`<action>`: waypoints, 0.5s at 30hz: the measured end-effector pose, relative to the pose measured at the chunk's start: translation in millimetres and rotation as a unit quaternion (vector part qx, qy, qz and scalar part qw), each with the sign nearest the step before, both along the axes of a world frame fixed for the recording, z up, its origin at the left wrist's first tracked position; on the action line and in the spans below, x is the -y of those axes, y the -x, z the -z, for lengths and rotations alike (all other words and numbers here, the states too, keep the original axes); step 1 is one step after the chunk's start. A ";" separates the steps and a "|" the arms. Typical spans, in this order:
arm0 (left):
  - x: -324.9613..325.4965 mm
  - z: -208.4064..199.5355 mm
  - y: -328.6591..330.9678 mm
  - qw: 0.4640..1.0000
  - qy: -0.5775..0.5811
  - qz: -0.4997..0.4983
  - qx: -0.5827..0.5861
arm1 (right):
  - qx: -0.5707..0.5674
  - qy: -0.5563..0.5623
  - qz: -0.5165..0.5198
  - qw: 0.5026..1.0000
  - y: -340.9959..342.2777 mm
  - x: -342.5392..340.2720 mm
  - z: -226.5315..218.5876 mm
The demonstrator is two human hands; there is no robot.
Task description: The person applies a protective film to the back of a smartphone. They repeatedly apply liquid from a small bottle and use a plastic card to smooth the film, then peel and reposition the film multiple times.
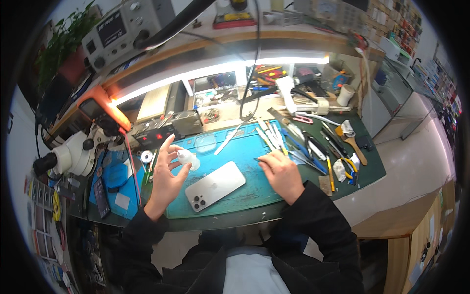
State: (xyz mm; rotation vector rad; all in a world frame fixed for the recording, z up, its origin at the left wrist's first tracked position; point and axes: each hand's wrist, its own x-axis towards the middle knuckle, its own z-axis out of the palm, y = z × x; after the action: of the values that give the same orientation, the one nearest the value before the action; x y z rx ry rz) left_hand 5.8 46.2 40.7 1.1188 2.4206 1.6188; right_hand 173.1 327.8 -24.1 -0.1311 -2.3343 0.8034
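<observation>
A silver smartphone (215,186) lies back up on the blue work mat (240,203), tilted, its camera lenses toward the near left. Beyond its left end is a small translucent white bottle (189,159) with a pale cap. My left hand (169,179) is beside the bottle, thumb and fingers spread around its near side; whether they touch it cannot be made out. To the right of the phone, my right hand (283,175) is closed low over the mat. A small dark tip pokes out at its fingertips, and the rest of that item is hidden.
White-handled tools (271,134), pens and a yellow-handled pair of pliers (350,166) crowd the right side. A clear shallow dish (205,142) sits behind the bottle. At left stand a microscope (68,154) and an orange multimeter (103,108); a dark phone (101,197) lies near them.
</observation>
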 end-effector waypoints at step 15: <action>50.4 32.2 -27.5 0.983 0.113 -0.071 -0.123 | 0.094 -0.046 0.051 0.993 16.0 26.1 -19.8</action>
State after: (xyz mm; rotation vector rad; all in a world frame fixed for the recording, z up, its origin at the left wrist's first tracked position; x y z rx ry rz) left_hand 33.3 -4.2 8.5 1.1936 2.8125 1.2580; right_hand 157.1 301.6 -4.3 -0.2940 -2.5147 0.6560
